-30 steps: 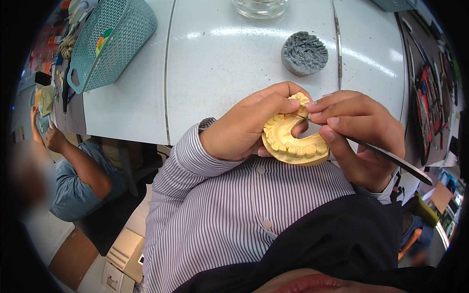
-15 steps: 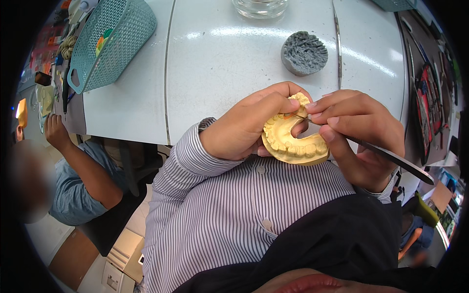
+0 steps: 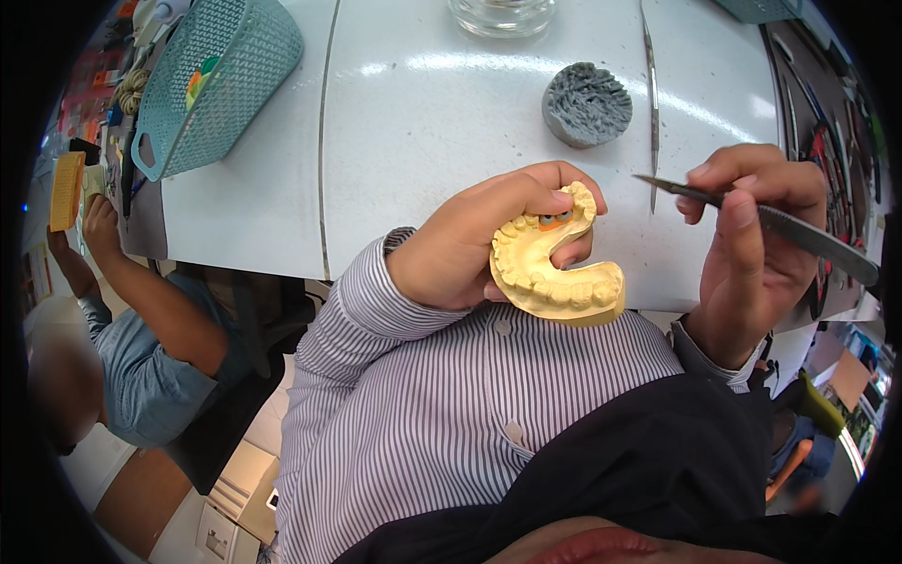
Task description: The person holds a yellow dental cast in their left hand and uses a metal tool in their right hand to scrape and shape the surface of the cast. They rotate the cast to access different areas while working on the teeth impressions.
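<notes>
My left hand (image 3: 451, 240) is closed around the rear left part of a yellow, horseshoe-shaped dental cast (image 3: 559, 289), held in front of my shirt with its teeth facing up. Between the teeth near my thumb sits a small orange and grey patch (image 3: 548, 225). To the right, apart from the cast, my right hand (image 3: 747, 263) grips a dark scalpel (image 3: 813, 233) with a flat, ribbed handle. Its narrow pointed tip is directed left, over the white table.
A grey cylinder with a rough top (image 3: 587, 105) stands beyond the cast, with a thin metal instrument (image 3: 651, 103) beside it. Farther back is a glass vessel (image 3: 503, 17). A teal basket (image 3: 221, 99) stands left. A co-worker's hand (image 3: 101, 226) is at far left; tools (image 3: 816, 179) lie at right.
My right hand has drawn the scalpel away from the cast, to the right. The cast has shifted slightly left. The co-worker at left has raised a yellow block into fuller view.
</notes>
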`<action>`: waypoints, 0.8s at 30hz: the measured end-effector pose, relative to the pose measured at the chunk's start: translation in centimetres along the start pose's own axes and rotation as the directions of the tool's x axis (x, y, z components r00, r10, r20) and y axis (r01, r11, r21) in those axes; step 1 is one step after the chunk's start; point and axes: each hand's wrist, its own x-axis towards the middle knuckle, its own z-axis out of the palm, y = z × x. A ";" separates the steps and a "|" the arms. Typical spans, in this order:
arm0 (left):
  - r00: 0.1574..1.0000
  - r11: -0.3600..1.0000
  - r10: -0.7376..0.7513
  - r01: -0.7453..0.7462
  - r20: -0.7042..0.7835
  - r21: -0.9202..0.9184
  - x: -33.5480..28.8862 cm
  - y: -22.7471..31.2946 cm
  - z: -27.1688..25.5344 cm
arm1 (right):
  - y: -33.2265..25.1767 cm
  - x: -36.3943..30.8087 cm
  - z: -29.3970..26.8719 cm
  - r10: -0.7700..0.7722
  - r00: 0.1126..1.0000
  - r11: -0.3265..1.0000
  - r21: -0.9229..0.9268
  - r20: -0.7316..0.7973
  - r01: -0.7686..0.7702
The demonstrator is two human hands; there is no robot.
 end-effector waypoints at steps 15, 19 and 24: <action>0.963 0.990 0.098 -0.121 0.249 0.077 -1.2 1.3 1.9 | 1.6 0.3 -1.9 -0.098 0.993 0.946 -0.316 -0.064 0.073; 0.963 0.985 0.119 -0.144 0.243 0.089 -1.2 1.3 2.0 | 1.7 0.8 -1.6 -0.034 0.999 0.729 -0.682 0.039 0.052; 0.962 0.953 0.219 -0.246 0.161 0.177 -1.5 1.3 2.9 | 2.1 0.6 -1.8 0.099 0.995 0.596 -0.801 -0.008 -0.066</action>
